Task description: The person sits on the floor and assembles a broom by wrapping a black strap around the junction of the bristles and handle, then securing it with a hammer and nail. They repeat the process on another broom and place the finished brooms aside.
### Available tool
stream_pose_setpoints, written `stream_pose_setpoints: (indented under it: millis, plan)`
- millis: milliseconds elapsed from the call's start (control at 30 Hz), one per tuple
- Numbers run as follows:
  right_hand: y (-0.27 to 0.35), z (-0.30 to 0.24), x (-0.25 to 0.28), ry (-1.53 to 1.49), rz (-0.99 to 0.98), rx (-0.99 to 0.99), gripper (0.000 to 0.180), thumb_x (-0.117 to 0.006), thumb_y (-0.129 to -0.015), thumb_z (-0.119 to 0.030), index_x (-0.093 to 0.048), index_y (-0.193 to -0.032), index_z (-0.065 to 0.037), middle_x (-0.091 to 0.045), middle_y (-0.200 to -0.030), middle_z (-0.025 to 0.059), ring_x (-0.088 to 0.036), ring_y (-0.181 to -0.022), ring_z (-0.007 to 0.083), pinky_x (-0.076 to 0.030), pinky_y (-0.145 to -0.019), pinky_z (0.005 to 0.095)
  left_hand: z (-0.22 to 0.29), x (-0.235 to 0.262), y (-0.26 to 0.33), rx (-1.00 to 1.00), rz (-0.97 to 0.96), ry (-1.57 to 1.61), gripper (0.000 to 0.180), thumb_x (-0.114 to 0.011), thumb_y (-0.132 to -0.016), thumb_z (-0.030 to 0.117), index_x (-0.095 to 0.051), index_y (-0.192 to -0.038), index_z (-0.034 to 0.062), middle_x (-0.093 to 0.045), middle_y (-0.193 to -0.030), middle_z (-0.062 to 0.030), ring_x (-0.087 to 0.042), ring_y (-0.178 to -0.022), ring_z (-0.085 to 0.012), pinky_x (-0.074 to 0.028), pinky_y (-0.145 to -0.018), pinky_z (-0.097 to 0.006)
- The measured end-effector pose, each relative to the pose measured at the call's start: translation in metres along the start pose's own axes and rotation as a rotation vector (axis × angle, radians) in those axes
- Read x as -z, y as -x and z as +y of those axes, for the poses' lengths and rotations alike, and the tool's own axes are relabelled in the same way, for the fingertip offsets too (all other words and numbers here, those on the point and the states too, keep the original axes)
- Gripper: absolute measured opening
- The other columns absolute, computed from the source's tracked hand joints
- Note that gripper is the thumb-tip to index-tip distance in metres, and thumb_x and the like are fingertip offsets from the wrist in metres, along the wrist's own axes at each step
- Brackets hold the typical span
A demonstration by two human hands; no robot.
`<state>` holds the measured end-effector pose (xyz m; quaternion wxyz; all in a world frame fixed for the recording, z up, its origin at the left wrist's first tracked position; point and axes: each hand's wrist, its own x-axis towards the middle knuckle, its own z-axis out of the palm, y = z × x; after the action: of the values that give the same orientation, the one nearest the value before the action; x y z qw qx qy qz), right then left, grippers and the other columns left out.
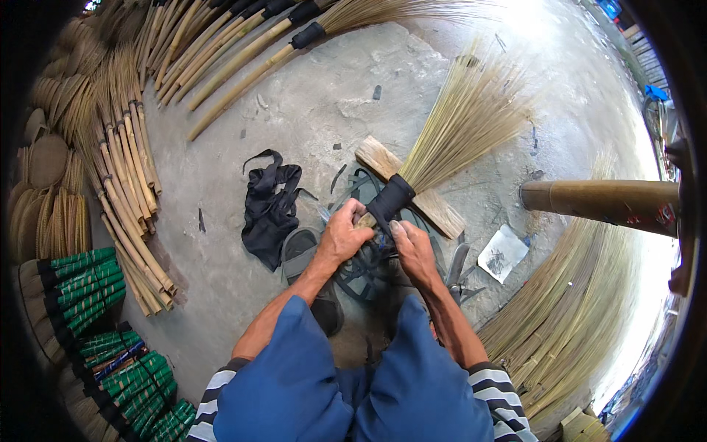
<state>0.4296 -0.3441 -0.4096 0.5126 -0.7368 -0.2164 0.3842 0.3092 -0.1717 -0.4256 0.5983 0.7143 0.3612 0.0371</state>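
Note:
A grass broom [465, 121] lies slanted in front of me, its pale bristles fanning toward the far right. Black wrapping [392, 197] covers its neck. My left hand [345, 232] is closed round the short handle end just below that wrapping. Between the thumb and fingers of my right hand [414, 254] is a black strip [380, 219] that runs to the lower edge of the wrapping. Under the broom's neck lies a wooden block [442, 214]. The parts of the handle inside my left hand are hidden.
Black cloth [272, 206] and a sandal [300, 254] lie left of my hands. A metal blade [457, 264] and a white sheet [503, 253] lie right. Bamboo-handled brooms [239, 92] and green-wrapped bundles [88, 287] line the left; a bamboo post [596, 202] and loose grass [567, 309] stand right.

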Motion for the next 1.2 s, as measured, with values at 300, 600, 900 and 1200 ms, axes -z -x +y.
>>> stream_pose_setpoints:
  millis: [300,600,900,1200]
  plan:
    - [0.037,-0.014,-0.013,-0.067,-0.111,0.032,0.031,-0.066,-0.116,-0.031,-0.072,-0.109,-0.001,-0.061,-0.084,0.0025,-0.053,-0.077,0.0104,-0.048,-0.07,0.0328,0.021,-0.008,0.013,-0.241,0.205,-0.317,0.042,-0.081,-0.088,0.015,-0.062,-0.123,0.0043,-0.07,-0.111,-0.0233,-0.071,-0.103,-0.0478,-0.058,-0.087,-0.054]
    - [0.047,-0.042,-0.003,0.36,0.041,0.517,0.01,-0.078,-0.1,-0.009,-0.072,-0.097,-0.002,-0.071,-0.12,0.0156,-0.064,-0.104,0.0306,-0.053,-0.085,0.0378,0.011,-0.003,0.013,-0.645,0.338,-0.291,0.028,-0.069,-0.085,-0.007,-0.067,-0.11,0.0041,-0.068,-0.113,-0.017,-0.071,-0.105,-0.0408,-0.059,-0.09,-0.048]
    - [0.025,-0.039,-0.011,0.13,0.062,0.078,0.034,-0.076,-0.106,-0.027,-0.063,-0.095,0.002,-0.066,-0.086,0.0157,-0.061,-0.077,0.0243,-0.053,-0.075,0.0398,0.011,-0.002,0.015,-0.671,0.349,-0.254,0.024,-0.072,-0.078,-0.006,-0.066,-0.099,0.0027,-0.07,-0.106,-0.017,-0.071,-0.1,-0.0389,-0.059,-0.086,-0.046]
    - [0.009,-0.014,-0.02,0.25,0.117,0.176,0.025,-0.082,-0.099,-0.025,-0.074,-0.107,-0.002,-0.067,-0.09,0.0162,-0.065,-0.084,0.0342,-0.053,-0.082,0.0462,0.012,0.0,0.015,-0.722,0.333,-0.275,0.021,-0.073,-0.076,-0.005,-0.062,-0.091,0.0042,-0.068,-0.103,-0.0136,-0.068,-0.095,-0.0386,-0.057,-0.083,-0.048]
